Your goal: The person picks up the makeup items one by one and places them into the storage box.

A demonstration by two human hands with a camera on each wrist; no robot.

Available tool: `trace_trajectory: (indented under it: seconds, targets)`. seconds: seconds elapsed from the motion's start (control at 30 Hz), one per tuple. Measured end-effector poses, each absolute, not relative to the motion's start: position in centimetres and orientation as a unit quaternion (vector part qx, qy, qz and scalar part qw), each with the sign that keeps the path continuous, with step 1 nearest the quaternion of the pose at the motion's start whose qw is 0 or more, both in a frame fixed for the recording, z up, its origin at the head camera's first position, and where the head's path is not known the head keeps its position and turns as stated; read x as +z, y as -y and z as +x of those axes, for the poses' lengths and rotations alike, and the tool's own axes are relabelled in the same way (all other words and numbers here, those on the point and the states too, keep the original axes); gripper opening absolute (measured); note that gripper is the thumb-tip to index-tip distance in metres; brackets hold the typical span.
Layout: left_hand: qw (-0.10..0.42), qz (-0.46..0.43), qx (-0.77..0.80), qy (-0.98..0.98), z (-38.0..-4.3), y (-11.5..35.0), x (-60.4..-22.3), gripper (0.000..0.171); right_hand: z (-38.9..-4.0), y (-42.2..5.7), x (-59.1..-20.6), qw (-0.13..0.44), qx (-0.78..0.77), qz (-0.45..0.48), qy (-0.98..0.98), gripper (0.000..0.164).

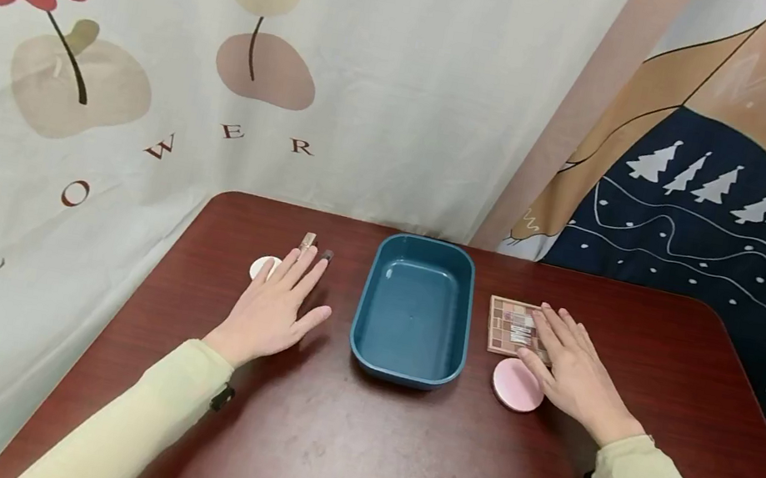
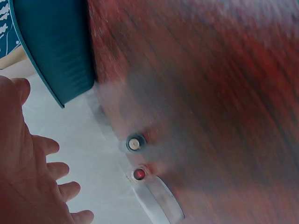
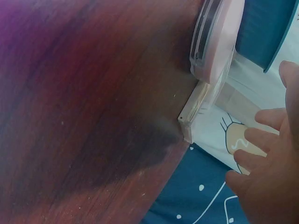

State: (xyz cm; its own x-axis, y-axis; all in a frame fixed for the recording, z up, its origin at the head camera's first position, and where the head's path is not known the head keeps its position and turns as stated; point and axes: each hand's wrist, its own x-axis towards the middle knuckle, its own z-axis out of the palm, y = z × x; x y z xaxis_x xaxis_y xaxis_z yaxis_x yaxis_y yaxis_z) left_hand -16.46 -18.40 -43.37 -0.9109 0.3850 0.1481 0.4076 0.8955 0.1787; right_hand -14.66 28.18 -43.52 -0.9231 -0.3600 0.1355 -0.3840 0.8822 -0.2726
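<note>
Head view: left hand [image 1: 271,315] and right hand [image 1: 576,377] extended, gripping nothing; a left-hand nudge could roll 2 cosmetic tubes [image 1: 308,241].

A rectangular palette [image 1: 510,328] of brownish squares lies flat right of the blue bin [image 1: 416,321], a round pink compact [image 1: 518,385] just beside it, while two small tubes [image 1: 307,242] and a white disc [image 1: 261,267] lie left.

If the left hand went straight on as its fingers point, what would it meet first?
Probably the pale curtain beyond the table; the left hand seems to hover above the small tubes, though its height is unclear.
</note>
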Motion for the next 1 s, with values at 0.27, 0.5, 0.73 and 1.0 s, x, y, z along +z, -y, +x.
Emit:
trace_trajectory:
  seconds: [0.27,0.5,0.73,1.0]
  targets:
    - [0.05,-0.213,-0.114,0.969,-15.8,17.5,-43.4,0.078,-14.8,-27.5,-43.6,0.051,0.138,0.179,0.973,0.072]
    - [0.062,-0.232,-0.123,0.963,-15.0,16.6,-43.4,0.077,-15.2,-27.1,-43.8,0.04,0.127,0.155,0.979,0.074]
    - [0.067,-0.249,-0.148,0.955,-14.4,15.7,-43.0,0.078,-15.6,-26.9,-43.5,0.012,0.134,0.108,0.985,0.08]
    - [0.047,-0.261,-0.178,0.948,-13.4,15.0,-43.3,0.081,-16.4,-26.4,-43.5,-0.033,0.153,0.073,0.985,0.088]
